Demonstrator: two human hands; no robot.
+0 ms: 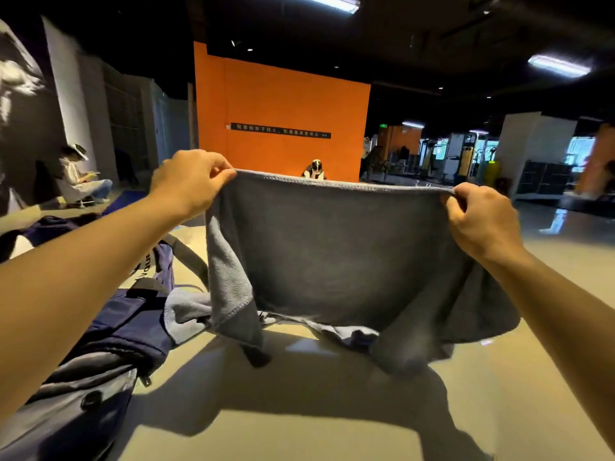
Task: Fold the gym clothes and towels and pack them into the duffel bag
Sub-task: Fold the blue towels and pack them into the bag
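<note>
Plain dark grey towel (332,254) with lighter grey reverse and pale stitched hem, navy duffel bag (126,324) with grey panel, orange wall (283,101), beige floor (299,434)

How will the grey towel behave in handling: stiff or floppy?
Likely floppy: the grey towel sags between the left hand and right hand. Probably light, since pinches at its hem carry it. Its lower edge drapes loosely.
</note>
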